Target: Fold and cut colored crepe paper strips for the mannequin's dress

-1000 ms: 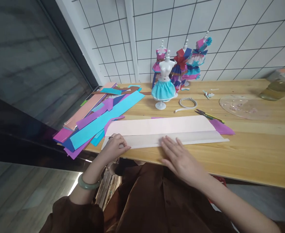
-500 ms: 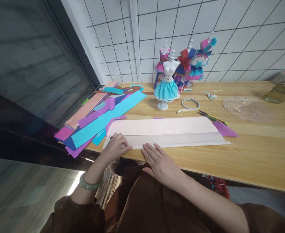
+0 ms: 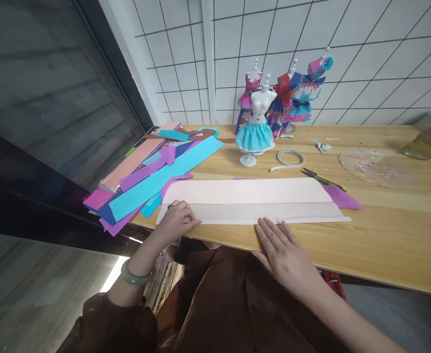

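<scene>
A long pale pink and white sheet (image 3: 245, 192) lies flat along the front of the wooden table. My left hand (image 3: 177, 219) rests on its near left corner with the fingers curled together; whether anything is under them is hidden. Flat against the sheet's near edge, right of its middle, my right hand (image 3: 279, 245) has its fingers stretched out and holds nothing. Purple paper (image 3: 342, 197) shows from under the sheet's right end, with scissors (image 3: 322, 179) lying by it. Behind the sheet is a roll of white tape (image 3: 291, 158).
A small white mannequin in a turquoise skirt (image 3: 255, 137) stands before several dressed ones (image 3: 283, 98). Coloured paper strips (image 3: 164, 176) are piled at the left. A clear round plate (image 3: 371, 166) and a jar (image 3: 426, 142) are at the right.
My right hand has slid to the right along the near edge of the sheet. My left hand has stayed at the left corner. The view has shifted slightly.
</scene>
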A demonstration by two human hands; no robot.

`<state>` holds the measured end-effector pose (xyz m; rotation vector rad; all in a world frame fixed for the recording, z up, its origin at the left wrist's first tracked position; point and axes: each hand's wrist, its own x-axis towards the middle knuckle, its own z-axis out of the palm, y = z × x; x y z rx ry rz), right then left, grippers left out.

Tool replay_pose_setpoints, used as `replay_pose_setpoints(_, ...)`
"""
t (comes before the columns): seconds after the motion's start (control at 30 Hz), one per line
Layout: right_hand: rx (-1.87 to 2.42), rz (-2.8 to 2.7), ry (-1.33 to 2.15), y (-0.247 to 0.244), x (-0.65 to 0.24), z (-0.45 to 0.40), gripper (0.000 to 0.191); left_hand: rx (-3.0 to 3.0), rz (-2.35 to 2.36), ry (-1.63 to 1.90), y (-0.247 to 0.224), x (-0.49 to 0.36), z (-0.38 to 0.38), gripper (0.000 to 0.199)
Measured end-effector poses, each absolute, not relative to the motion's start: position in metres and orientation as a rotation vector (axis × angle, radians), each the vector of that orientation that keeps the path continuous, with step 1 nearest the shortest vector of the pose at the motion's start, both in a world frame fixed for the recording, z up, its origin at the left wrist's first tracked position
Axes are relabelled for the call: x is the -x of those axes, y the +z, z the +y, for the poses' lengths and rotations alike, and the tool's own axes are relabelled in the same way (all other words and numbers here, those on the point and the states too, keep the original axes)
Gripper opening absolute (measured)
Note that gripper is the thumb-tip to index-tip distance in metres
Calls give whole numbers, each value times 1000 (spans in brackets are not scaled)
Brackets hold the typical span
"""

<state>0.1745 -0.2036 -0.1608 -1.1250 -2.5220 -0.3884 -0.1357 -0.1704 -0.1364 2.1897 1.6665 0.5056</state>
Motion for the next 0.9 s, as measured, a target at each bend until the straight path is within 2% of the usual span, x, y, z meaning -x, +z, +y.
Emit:
replay_pose_setpoints(0.63, 1480, -2435, -327, -170, -272, -194, 52, -2204, 1664, 517, -130, 132, -171, 23)
replay_pose_setpoints(0.77, 1471, -2414, -299, -167, -262, -193, 51, -2203, 1674, 498, -131, 133, -171, 23)
replay_pose_setpoints(0.9, 1245, -2512, -201, -158, -214, -193, 52, -2203, 1679, 483, -133, 134, -171, 21)
